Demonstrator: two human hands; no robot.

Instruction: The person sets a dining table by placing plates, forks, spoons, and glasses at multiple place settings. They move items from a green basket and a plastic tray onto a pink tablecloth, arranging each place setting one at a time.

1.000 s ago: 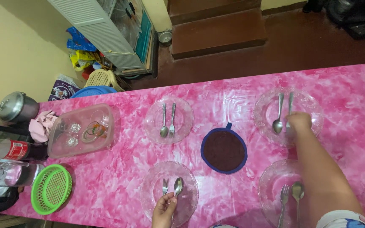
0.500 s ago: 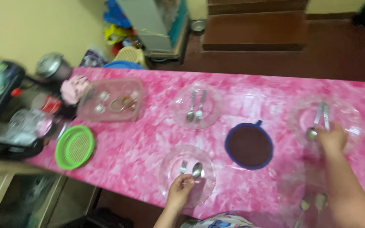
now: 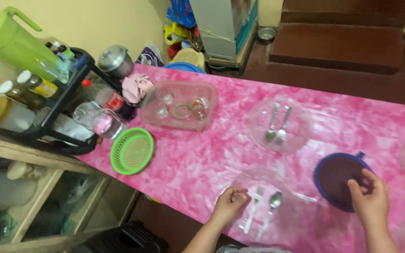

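Left hand loosely curled, empty, resting at the rim of the near clear plate on the pink desk; fork and spoon lie side by side on that plate. Right hand released, fingers over the edge of the round brown mat. Far plate also carries its cutlery. Both visible settings appear laid; no glasses are set out beside them.

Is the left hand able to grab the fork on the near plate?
Probably yes. The left hand rests at the rim of the near plate, and the fork lies right beside it, with nothing between them. The spoon sits on the fork's far side, out of the way.
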